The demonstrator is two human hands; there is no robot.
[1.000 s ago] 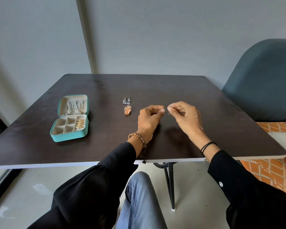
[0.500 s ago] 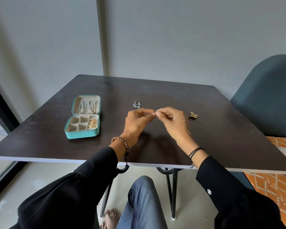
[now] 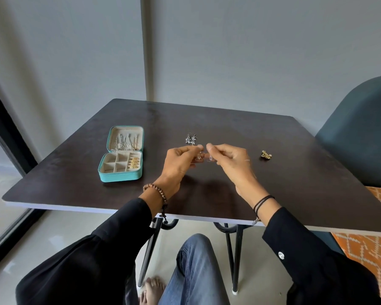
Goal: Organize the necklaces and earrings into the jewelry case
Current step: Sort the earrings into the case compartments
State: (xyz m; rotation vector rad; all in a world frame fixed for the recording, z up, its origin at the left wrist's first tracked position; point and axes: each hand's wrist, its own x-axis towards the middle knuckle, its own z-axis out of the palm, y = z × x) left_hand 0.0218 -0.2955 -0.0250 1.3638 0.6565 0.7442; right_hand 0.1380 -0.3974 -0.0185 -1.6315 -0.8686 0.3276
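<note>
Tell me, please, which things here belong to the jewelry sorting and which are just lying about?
Job: open teal zip jewelry case; silver cluster drop earrings; gold filigree earring; small pale dangling pieces pinched by left hand and right hand.
Lying about: blue-grey padded chair; orange patterned rug.

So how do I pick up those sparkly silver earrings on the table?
Probably pinch the silver earrings by their thin hooks at the far end, coming from above. They lie flat on the table, and the beaded clusters nearer you look loose.
</note>
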